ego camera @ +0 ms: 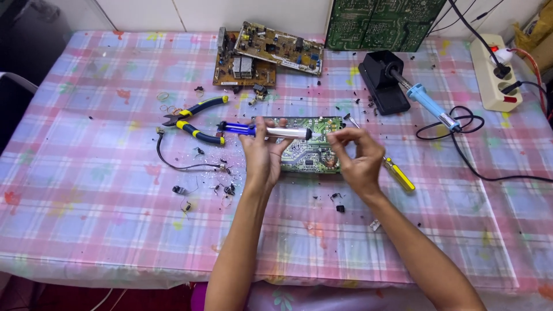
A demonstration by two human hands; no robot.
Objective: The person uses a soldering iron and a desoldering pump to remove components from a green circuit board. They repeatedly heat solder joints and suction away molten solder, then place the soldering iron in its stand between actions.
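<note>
While both hands meet over the middle of the table, the items stand as follows.

Pump: a solder sucker, blue plunger end, silver barrel, dark tip; slim and rod-like.
Axis: long axis runs nearly level across the view, blue end pointing to the person's left, dark tip to the right.
Place: held just above the green circuit board, across its upper edge.
Left hand: left hand wraps the barrel near its middle, fingers curled closed around it.
Right hand: right hand has fingertips pinched together at the dark tip; whether it holds anything else I cannot tell.
Board: lies flat on the checked tablecloth, track side up.
Pliers: cutters with blue and yellow handles, left of the pump.
Screwdriver: yellow handle, just right of the right hand.
Iron: blue soldering iron resting in a black stand.
Spare boards: two brown ones at the far edge.
Scraps: small dark bits and a black wire near the left hand.
</note>
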